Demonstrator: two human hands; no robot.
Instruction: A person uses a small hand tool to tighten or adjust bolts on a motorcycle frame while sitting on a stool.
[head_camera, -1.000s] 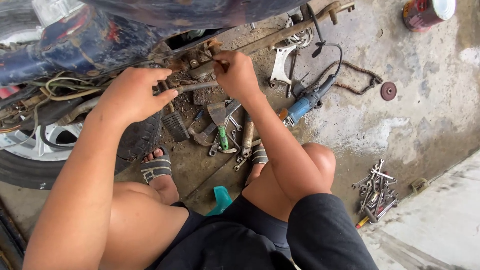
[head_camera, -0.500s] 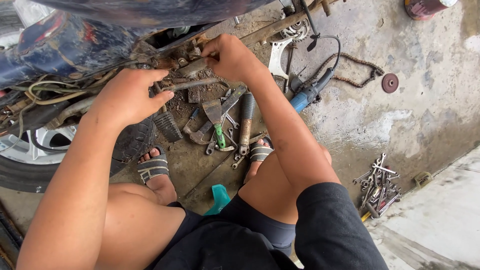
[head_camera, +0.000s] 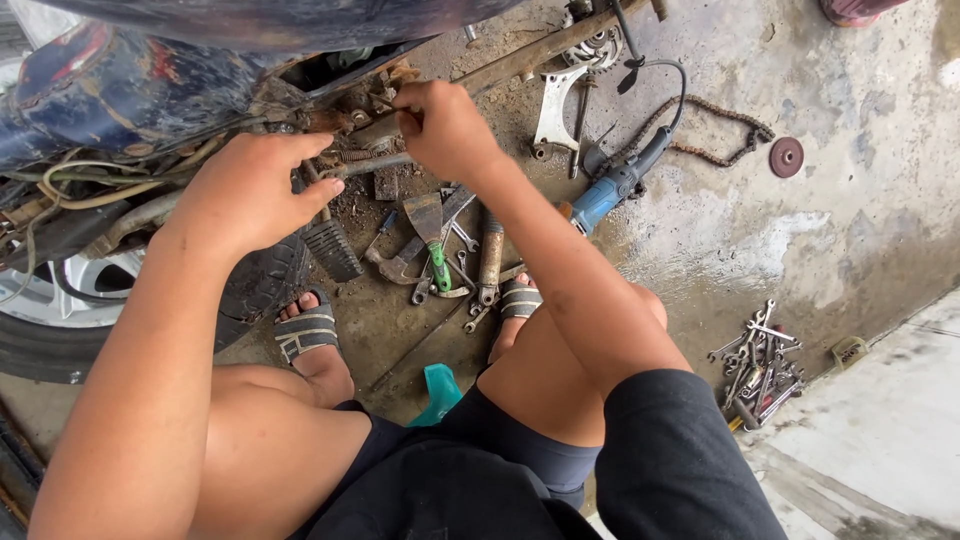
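I squat in front of a dark blue motorcycle (head_camera: 130, 90) on a concrete floor. My left hand (head_camera: 255, 190) reaches under its frame and grips a rusty metal rod (head_camera: 375, 163) that runs to the right. My right hand (head_camera: 445, 125) is closed on a rusty part of the frame (head_camera: 365, 118) just above the rod; what its fingertips pinch is hidden. A ribbed footpeg (head_camera: 330, 248) hangs below my left hand.
Loose tools lie between my sandalled feet: a green-handled scraper (head_camera: 432, 235), wrenches, a rusty cylinder (head_camera: 490, 255). A blue angle grinder (head_camera: 615, 185), a chain (head_camera: 720, 125), a grinding disc (head_camera: 787, 157) and a silver bracket (head_camera: 555, 100) lie beyond. Several wrenches (head_camera: 757, 365) are piled right. The tyre (head_camera: 60, 340) is at left.
The view has shifted slightly. My right hand moved a little left and up along the frame; my left hand stays on the rod.
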